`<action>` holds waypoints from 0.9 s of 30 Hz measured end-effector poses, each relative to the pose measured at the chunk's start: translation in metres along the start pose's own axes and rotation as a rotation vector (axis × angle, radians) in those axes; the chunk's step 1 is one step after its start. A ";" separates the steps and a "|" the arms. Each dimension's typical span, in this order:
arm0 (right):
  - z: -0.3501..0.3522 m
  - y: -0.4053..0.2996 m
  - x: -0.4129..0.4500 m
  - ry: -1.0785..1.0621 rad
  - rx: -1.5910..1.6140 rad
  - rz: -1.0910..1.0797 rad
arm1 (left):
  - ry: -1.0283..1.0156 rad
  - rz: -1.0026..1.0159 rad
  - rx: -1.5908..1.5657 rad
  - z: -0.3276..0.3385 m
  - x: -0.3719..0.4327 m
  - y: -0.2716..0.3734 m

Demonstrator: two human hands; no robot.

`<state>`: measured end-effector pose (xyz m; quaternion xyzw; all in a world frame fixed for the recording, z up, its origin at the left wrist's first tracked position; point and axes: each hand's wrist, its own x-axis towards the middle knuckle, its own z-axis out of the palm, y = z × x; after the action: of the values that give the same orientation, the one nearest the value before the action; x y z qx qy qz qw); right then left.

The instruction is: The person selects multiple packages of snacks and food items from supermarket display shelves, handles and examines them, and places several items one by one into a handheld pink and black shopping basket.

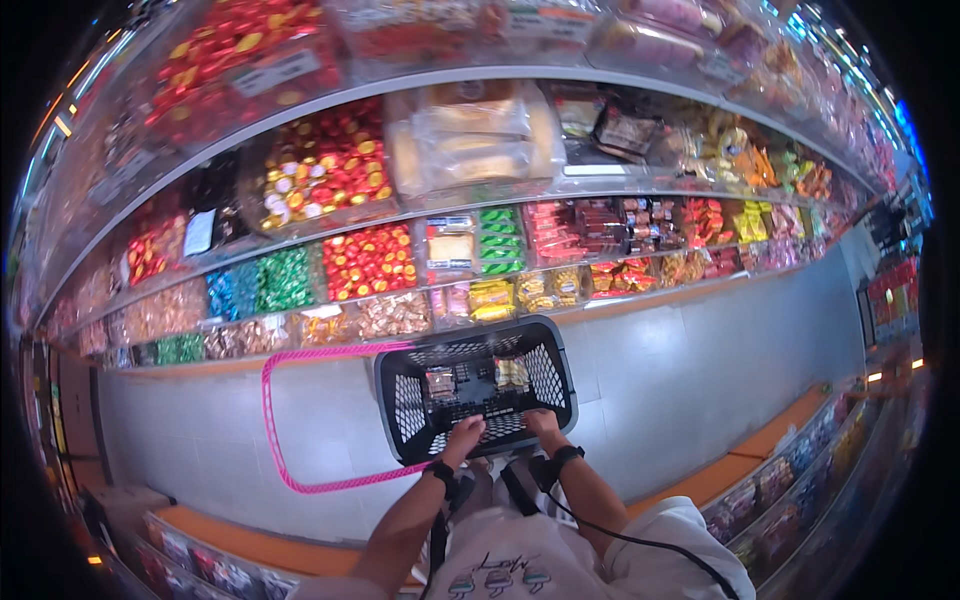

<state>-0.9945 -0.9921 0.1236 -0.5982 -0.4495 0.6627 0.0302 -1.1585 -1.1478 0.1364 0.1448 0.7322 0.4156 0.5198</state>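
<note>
A black plastic shopping basket stands below me, in front of the candy shelves. Its pink lattice handle lies folded out to the left. Inside sit a brownish clear packet on the left and a yellowish packet toward the right. My left hand is over the basket's near side with its fingers curled. Farther right, my right hand is at the same near side, fingers bent inward. Nothing is plainly visible in either hand, and the fingertips are too small to make out.
Tiered shelves ahead hold clear bins of wrapped candy, among them red and gold sweets and green ones. Grey floor tiles run along the aisle. Behind me are more low shelves with an orange ledge. A black cable crosses my shirt.
</note>
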 end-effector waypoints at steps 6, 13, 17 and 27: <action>-0.010 -0.093 -0.045 -0.118 0.027 -0.059 | 0.089 0.123 -0.428 -0.034 0.014 0.053; -0.059 -0.241 -0.006 -0.189 -0.084 -0.589 | 0.431 0.674 0.158 -0.043 0.010 0.250; -0.081 -0.375 -0.027 0.017 -0.267 -1.002 | 0.529 0.755 0.135 -0.026 -0.015 0.368; -0.152 -0.582 -0.052 0.503 -0.591 -1.401 | 0.435 1.102 0.426 0.076 0.009 0.551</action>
<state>-1.1450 -0.5916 0.5491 -0.2915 -0.8574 0.1882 0.3800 -1.2169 -0.7694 0.5403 0.5132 0.7058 0.4875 0.0284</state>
